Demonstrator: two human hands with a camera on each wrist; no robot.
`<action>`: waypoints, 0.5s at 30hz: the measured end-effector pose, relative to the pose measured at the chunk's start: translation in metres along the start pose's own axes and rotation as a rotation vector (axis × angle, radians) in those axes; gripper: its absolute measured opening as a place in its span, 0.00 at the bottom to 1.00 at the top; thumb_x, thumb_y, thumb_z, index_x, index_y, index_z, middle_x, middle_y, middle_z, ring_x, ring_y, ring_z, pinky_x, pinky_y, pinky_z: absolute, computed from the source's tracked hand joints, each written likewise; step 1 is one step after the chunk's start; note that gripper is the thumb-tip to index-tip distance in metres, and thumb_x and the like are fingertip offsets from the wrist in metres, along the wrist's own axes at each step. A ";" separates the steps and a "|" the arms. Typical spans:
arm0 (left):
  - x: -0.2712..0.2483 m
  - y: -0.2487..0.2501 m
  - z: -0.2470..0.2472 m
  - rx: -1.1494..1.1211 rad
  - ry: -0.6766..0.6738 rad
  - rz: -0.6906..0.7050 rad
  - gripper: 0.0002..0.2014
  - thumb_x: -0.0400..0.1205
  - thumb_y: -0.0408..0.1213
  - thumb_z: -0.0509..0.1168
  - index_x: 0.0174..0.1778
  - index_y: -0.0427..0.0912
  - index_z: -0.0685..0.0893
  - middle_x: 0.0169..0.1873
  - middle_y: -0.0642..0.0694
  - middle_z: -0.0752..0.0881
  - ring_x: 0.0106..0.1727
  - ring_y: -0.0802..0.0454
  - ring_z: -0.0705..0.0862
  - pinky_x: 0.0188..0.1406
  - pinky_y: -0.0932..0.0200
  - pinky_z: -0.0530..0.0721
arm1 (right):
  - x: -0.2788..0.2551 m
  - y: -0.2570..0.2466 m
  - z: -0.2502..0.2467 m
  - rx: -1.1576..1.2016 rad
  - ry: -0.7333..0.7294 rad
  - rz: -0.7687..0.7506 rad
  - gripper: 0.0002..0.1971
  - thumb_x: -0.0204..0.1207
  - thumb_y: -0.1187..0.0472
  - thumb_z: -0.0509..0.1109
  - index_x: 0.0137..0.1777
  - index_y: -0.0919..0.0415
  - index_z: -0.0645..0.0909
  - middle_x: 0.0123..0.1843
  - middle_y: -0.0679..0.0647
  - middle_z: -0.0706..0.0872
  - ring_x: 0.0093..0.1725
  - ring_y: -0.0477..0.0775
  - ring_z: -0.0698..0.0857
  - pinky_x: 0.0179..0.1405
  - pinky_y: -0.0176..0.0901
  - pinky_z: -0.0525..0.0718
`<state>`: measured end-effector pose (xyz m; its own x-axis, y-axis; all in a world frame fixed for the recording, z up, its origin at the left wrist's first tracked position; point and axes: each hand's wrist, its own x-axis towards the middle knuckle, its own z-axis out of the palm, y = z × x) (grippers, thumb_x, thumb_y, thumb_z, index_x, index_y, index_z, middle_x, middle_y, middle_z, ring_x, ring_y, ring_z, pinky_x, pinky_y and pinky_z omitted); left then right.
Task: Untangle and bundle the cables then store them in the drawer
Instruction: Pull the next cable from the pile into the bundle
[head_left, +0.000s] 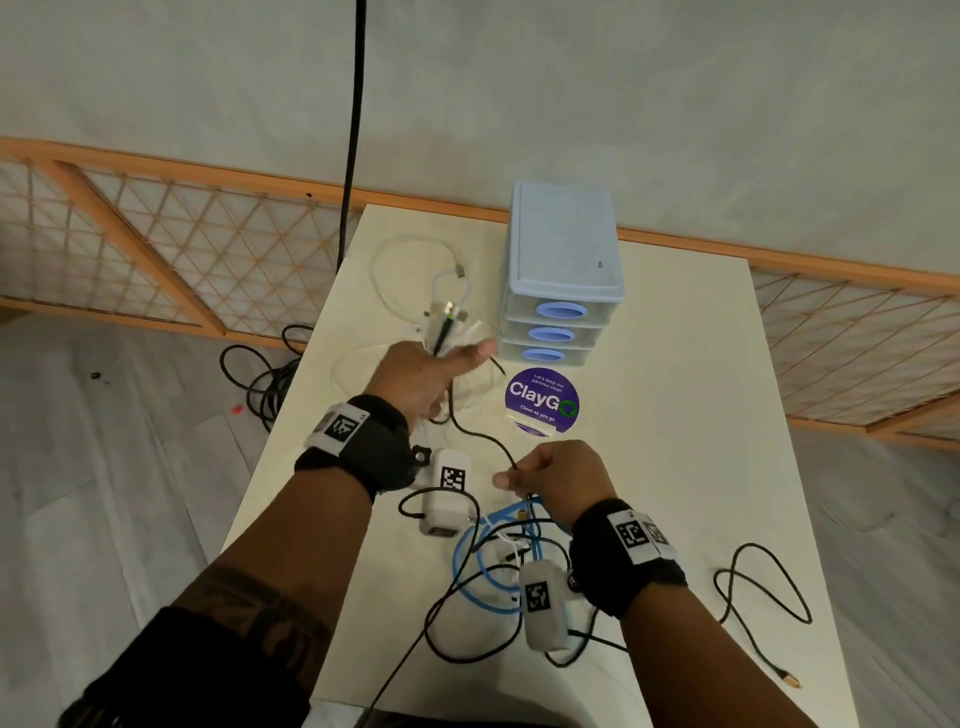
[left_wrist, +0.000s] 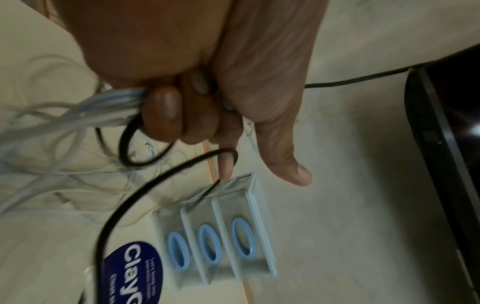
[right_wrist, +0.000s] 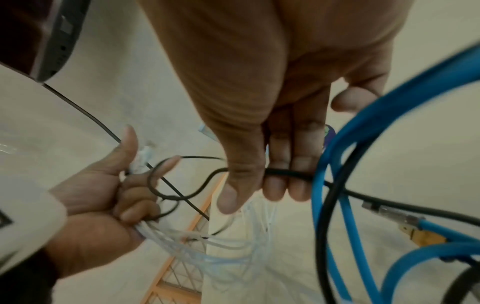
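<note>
The left hand (head_left: 421, 382) has its grip clenched around a bunch of thin white cables (left_wrist: 78, 112), held up over the cream table (head_left: 675, 415). The right hand (head_left: 558, 475) pinches a thin black cable (head_left: 480, 434) that runs between both hands. A thick blue cable (head_left: 480, 564) lies tangled on the table below. The small pale blue plastic drawer box (head_left: 563, 270) stands near, with all three drawers closed.

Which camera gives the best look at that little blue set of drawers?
The head view: the drawer unit stands whole and sharp on the table, all three drawers shut. The left wrist view shows it blurred and tilted. In the right wrist view I cannot make it out.
</note>
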<state>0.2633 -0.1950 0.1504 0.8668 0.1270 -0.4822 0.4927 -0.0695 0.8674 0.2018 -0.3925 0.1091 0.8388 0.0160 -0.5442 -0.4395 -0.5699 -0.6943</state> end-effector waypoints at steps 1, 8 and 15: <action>-0.002 -0.006 0.002 0.040 -0.047 -0.021 0.27 0.69 0.58 0.84 0.34 0.43 0.76 0.23 0.48 0.64 0.20 0.54 0.61 0.21 0.60 0.61 | 0.000 -0.002 0.001 0.041 0.022 -0.019 0.14 0.63 0.52 0.88 0.32 0.60 0.88 0.32 0.53 0.92 0.32 0.47 0.86 0.36 0.37 0.81; -0.004 -0.013 0.012 0.030 -0.042 0.001 0.16 0.78 0.41 0.81 0.29 0.46 0.82 0.19 0.53 0.66 0.21 0.53 0.61 0.21 0.62 0.64 | 0.004 -0.004 0.016 0.185 0.054 -0.057 0.15 0.80 0.71 0.63 0.39 0.62 0.89 0.32 0.50 0.89 0.33 0.50 0.85 0.38 0.42 0.85; -0.009 -0.001 0.000 0.132 -0.158 0.036 0.25 0.75 0.59 0.79 0.40 0.38 0.85 0.21 0.50 0.62 0.22 0.52 0.58 0.21 0.59 0.59 | -0.002 -0.008 0.014 0.311 0.072 -0.103 0.15 0.87 0.53 0.64 0.44 0.57 0.88 0.27 0.53 0.83 0.24 0.48 0.79 0.22 0.37 0.79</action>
<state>0.2547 -0.1956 0.1540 0.8803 -0.0341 -0.4732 0.4577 -0.2017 0.8659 0.1995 -0.3769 0.1089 0.8995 -0.0041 -0.4370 -0.4193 -0.2902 -0.8602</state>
